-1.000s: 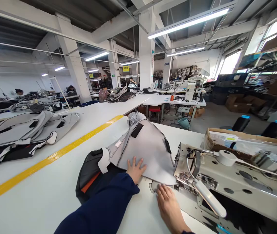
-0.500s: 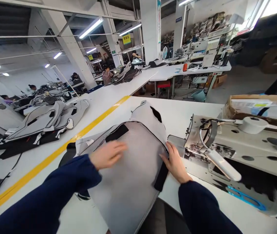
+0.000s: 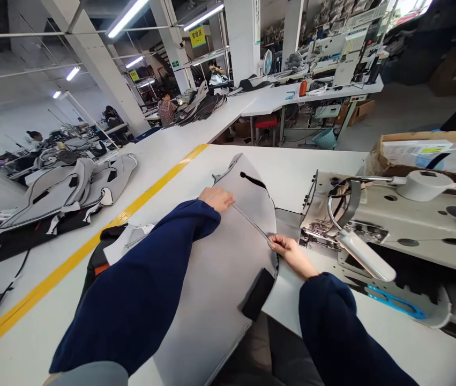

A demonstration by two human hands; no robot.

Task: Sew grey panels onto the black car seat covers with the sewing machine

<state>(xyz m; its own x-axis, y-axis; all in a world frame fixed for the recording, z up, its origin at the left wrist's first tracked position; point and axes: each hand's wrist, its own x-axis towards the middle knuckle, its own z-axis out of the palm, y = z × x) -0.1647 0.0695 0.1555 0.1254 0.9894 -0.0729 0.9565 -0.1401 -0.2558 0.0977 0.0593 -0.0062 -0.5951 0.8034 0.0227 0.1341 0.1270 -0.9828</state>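
Observation:
A grey fabric cover [image 3: 219, 273], apparently a seat cover, lies over the table's front edge with a seam running across its upper part. At the upper end of that seam, my left hand [image 3: 216, 198] is closed, pinching the fabric. My right hand [image 3: 290, 252] pinches the seam's other end near the cover's right edge. Between the two hands the seam is a straight raised line. A black strip [image 3: 258, 295] lies on the cover below my right hand, and a dark slit [image 3: 253, 180] shows above the seam.
Close on the right stands a sewing machine [image 3: 412, 214] with a lamp [image 3: 366, 254] and a blue thread snipper [image 3: 396, 303]. Behind it is a cardboard box [image 3: 376, 155]. More grey covers [image 3: 75, 182] are piled left of the yellow tape line [image 3: 159, 187]. Other people work in the background.
My left hand has moved up and right from above the cover and now pinches the seam. My right hand has gone from resting on the edge to pinching it. The seam is straighter.

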